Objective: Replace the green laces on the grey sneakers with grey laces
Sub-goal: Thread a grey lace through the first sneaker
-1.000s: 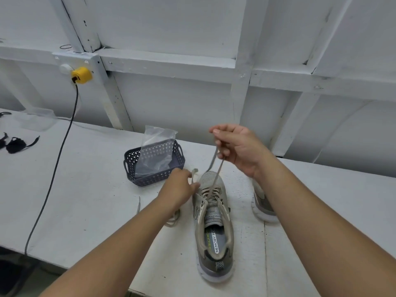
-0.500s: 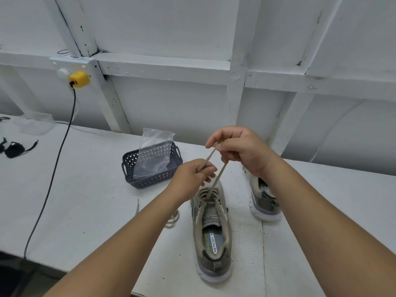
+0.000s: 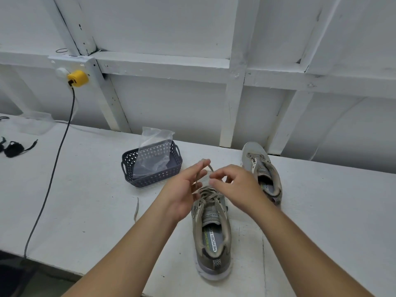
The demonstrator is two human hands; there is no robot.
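- Near sneaker [image 3: 212, 228] lies heel-near, toe-far, directly under both hands.
- Left hand [image 3: 184, 189], fingers half spread, has a grey lace end [image 3: 198, 176] running between them.
- Right hand [image 3: 233, 185] hovers loosely curled; I cannot tell if it pinches lace.
- Both are equally close to the eyelets.

Grey sneakers [image 3: 212, 232] with beige laces [image 3: 209, 195], a dark grey diamond-patterned basket [image 3: 150, 166], a yellow plug [image 3: 77, 78], a white table [image 3: 85, 200].

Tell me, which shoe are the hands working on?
The nearer sneaker, heel toward the camera; both hands hover over its laces. The other sneaker sits behind, untouched.
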